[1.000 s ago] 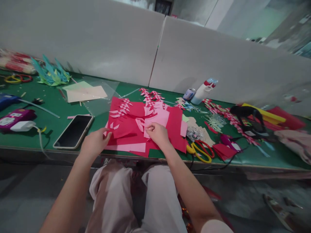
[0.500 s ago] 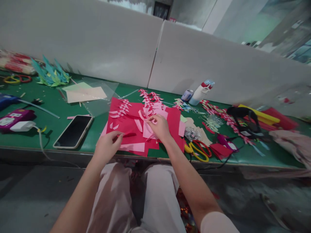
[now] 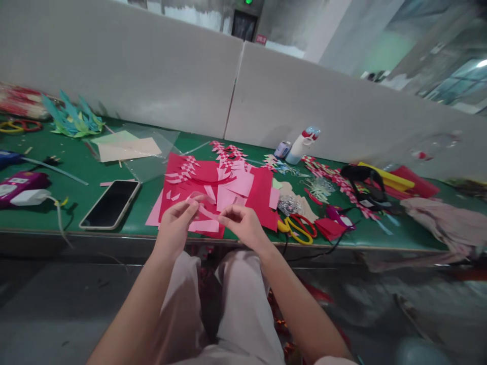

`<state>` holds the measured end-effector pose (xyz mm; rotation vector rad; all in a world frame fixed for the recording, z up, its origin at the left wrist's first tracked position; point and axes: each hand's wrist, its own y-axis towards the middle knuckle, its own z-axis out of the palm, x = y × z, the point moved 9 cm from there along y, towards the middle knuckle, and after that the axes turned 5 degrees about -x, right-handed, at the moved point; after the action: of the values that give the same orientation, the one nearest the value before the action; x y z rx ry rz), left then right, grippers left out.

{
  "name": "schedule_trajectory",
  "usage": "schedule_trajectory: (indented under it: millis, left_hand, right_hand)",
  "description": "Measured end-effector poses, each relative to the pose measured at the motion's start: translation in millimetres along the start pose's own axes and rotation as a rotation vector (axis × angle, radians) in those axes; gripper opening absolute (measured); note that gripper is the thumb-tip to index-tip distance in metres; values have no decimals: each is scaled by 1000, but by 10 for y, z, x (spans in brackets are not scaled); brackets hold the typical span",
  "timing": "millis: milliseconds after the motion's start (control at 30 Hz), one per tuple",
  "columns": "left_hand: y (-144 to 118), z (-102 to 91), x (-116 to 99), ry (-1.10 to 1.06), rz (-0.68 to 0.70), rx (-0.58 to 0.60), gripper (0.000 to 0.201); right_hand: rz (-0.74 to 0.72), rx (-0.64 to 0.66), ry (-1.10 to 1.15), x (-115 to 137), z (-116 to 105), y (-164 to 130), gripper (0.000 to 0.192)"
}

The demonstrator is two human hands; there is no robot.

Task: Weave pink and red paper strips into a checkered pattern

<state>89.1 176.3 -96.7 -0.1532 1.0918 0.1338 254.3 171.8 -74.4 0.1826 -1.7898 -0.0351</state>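
Two hands: I have both over the front part of the green table (image 3: 72, 152), with one pink strip (image 3: 208, 213) between them.
Left grip: my left hand (image 3: 177, 223) has thumb and forefinger closed on the strip's left part.
Right grip: my right hand (image 3: 245, 225) pinches the strip's other end, fingertips together.
Pink strip: it spans the gap between my fingertips, above the papers; whether it touches them I cannot tell.
Red sheets (image 3: 268, 197): they lie flat beneath and beyond my hands, overlapping one another.
Pink pieces (image 3: 242, 181): some lie on the red sheets just beyond my right hand, loosely overlapping.
Checkered pieces (image 3: 185, 170): I see some at the sheets' far left and more past their far edge, red and pink.
Scissors (image 3: 292, 226): yellow and red handles, just right of the red sheets.
Phone (image 3: 110, 205): dark screen up, left of my left hand, apart from the papers.
Bottle (image 3: 299, 148): upright near the back panel, just beside a small can (image 3: 282, 149).
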Motion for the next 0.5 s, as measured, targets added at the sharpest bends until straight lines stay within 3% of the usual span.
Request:
schedule_trajectory:
  millis: [200, 500]
  left_hand:
    - [-51, -127, -138, -20, 32, -75, 24]
    - [-26, -341, -220, -30, 51, -195, 25]
  right_hand:
    - [104, -22, 158, -147, 29, -176, 22]
    - [128, 21, 270, -301, 69, -395, 26]
